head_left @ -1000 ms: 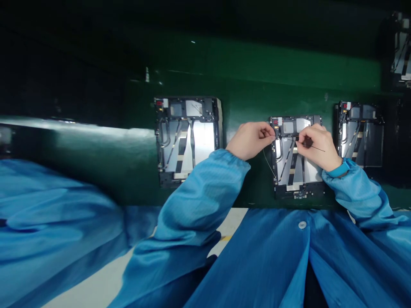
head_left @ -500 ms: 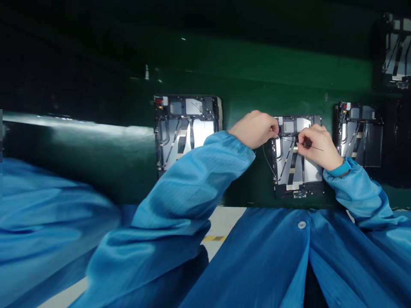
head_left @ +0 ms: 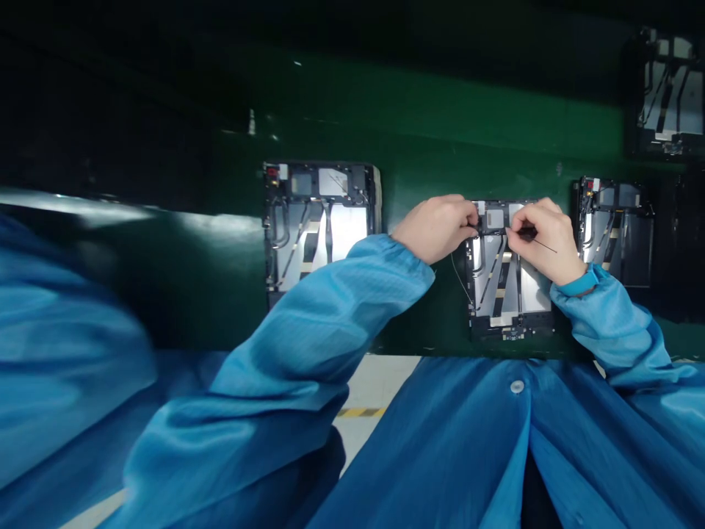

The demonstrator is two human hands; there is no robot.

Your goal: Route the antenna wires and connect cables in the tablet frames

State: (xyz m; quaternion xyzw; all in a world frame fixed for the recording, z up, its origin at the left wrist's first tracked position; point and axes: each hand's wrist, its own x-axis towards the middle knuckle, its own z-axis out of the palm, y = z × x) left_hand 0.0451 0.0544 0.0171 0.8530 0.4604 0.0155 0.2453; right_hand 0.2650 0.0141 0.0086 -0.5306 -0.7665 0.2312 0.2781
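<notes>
An opened device (head_left: pixel 510 294) with dark ribbon strips and silvery panels lies in front of me on the green table. At its upper left corner, my left hand (head_left: pixel 440 224) has its fingers pinched together; what lies between them is too small to tell. A thin light wire (head_left: pixel 459 278) hangs from near these fingertips along the device's left edge. My right hand (head_left: pixel 544 239) is over the device's upper right part, closed on a thin black wire (head_left: pixel 545 245) whose end sticks out across the palm.
Another opened device (head_left: pixel 294 242) lies to the left, partly behind my left sleeve. A further one (head_left: pixel 611 228) is right of my right hand, and one (head_left: pixel 672 103) sits at the upper right. A person's blue sleeve (head_left: pixel 60 353) fills the lower left.
My right hand has moved slightly up and left, its fingertips now at the device's upper part. My left hand has barely shifted. The person's sleeve at the left has moved left.
</notes>
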